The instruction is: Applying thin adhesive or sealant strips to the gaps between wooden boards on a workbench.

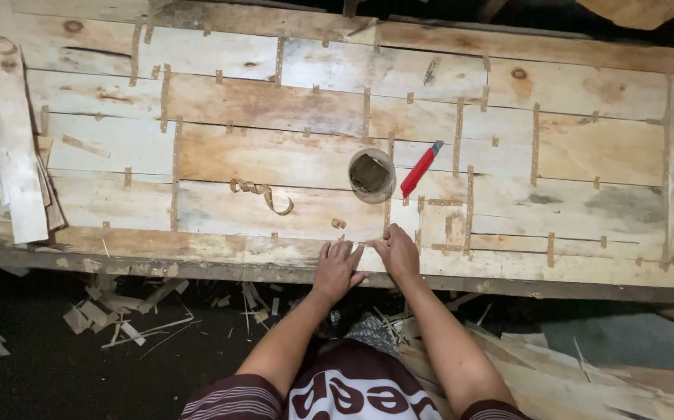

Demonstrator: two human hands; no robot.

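Overhead view of a large sheet of pale wood veneer strips (274, 155) joined by narrow brown tape pieces, lying on a workbench. The left hand (338, 268) rests flat near the front edge, fingers spread and released, grasping nothing. The right hand (397, 255), just beside it, presses fingertips on a vertical tape seam (387, 225); whether anything is pinched cannot be told. Near, behind the hands: a round clear container (372, 175) and a red-handled utility knife (421, 169).
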